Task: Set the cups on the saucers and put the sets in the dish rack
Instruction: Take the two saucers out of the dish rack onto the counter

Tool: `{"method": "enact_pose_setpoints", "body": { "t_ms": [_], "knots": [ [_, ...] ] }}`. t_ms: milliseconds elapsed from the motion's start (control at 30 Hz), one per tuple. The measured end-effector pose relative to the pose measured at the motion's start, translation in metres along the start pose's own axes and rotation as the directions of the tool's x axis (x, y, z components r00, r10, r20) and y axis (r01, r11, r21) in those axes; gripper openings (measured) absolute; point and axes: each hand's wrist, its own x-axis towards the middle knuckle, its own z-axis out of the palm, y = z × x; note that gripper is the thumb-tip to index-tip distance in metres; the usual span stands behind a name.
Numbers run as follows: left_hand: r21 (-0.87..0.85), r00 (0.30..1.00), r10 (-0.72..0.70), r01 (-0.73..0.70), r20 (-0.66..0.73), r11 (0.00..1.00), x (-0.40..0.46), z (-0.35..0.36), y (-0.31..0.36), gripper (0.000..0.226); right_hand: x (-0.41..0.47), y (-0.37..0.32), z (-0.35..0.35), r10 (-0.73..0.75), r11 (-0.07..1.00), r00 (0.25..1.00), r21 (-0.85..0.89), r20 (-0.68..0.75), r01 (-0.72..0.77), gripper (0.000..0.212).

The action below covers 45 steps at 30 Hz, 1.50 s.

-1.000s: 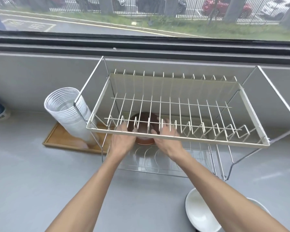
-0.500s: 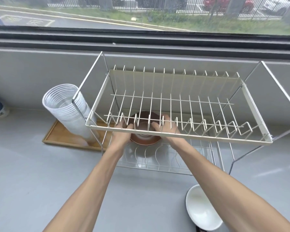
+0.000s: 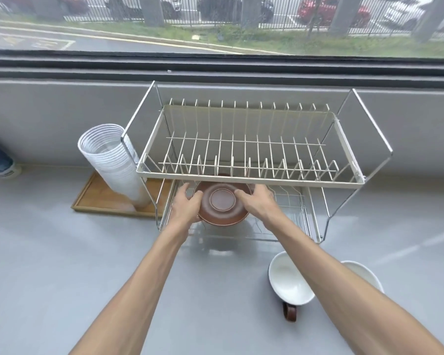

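A brown saucer (image 3: 222, 201) with a raised ring in its middle is tilted toward me at the front of the dish rack's lower tier (image 3: 287, 237). My left hand (image 3: 185, 204) grips its left edge and my right hand (image 3: 258, 203) its right edge. The cream upper tier (image 3: 249, 180) of the rack hangs just above my fingers and holds nothing. A cup (image 3: 290, 280), white inside with a brown handle, lies tipped on the grey surface near my right forearm. Another white dish (image 3: 364, 275) shows partly behind that arm.
A leaning stack of clear plastic cups (image 3: 113, 160) stands on a wooden tray (image 3: 98, 198) left of the rack, touching its frame. A grey wall and a window run behind the rack. A person's shoe (image 3: 0, 162) is at the far left.
Both hands and the saucer have come forward and down from under the upper tier. The saucer's face now shows below the front rim.
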Motion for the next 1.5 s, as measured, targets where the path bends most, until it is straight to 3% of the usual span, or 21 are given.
{"method": "enact_pose_setpoints", "body": {
  "t_ms": [133,367,633,900,1500],
  "knots": [
    [-0.002,0.999,-0.002,0.003,0.038,1.000,-0.031,-0.002,-0.005,0.061,-0.033,0.010,-0.010,-0.035,0.999,0.999,0.042,0.003,0.035,0.057],
    [0.011,0.997,0.012,-0.012,0.075,1.000,-0.085,-0.003,-0.023,0.060,-0.089,0.037,-0.023,0.002,0.997,1.000,0.072,0.002,-0.003,0.068],
    [0.127,0.991,0.078,-0.091,0.106,0.988,-0.155,-0.020,-0.045,0.078,-0.153,0.068,-0.027,-0.030,0.992,0.999,0.123,-0.034,0.034,0.066],
    [0.191,0.977,0.089,-0.127,0.196,0.973,-0.216,-0.039,-0.078,0.081,-0.224,0.106,-0.019,0.035,0.979,0.999,0.201,-0.024,-0.029,0.081],
    [0.213,0.933,-0.147,0.078,0.329,0.974,-0.286,0.009,-0.161,0.069,-0.311,0.218,-0.023,0.307,0.928,0.951,0.224,-0.015,-0.296,0.072]
  ]
}}
